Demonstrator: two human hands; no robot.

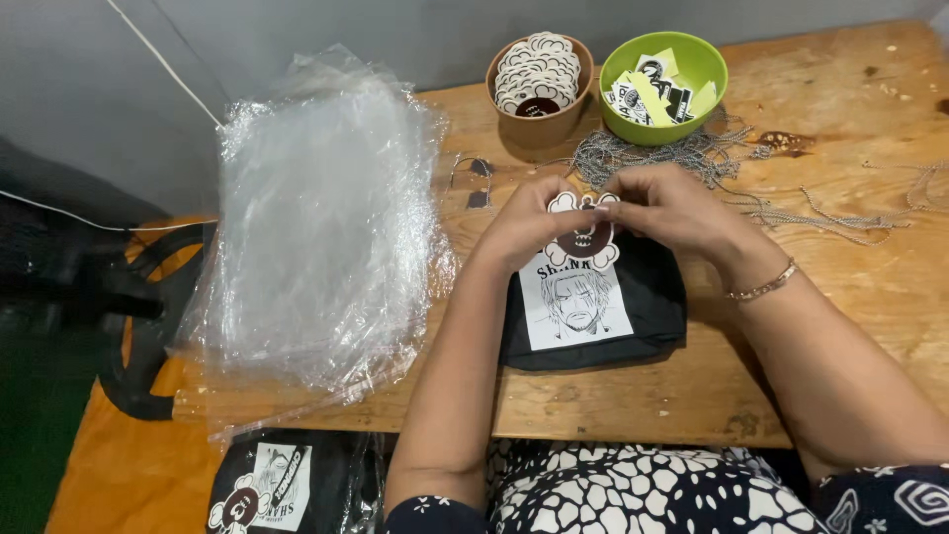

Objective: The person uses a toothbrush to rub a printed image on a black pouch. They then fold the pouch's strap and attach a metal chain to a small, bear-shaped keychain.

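Note:
My left hand and my right hand meet over a flower-edged paper tag with a dark brown round middle, and both pinch its top edge. The tag hangs just above a folded black garment with a white printed face panel, which lies on the wooden table. A thin bracelet circles my right wrist.
A thick pile of clear plastic bags covers the table's left part. At the back stand a brown bowl of flower-shaped tags and a green bowl of paper labels, with tangled ball chains beside them. A bagged black garment lies below the table.

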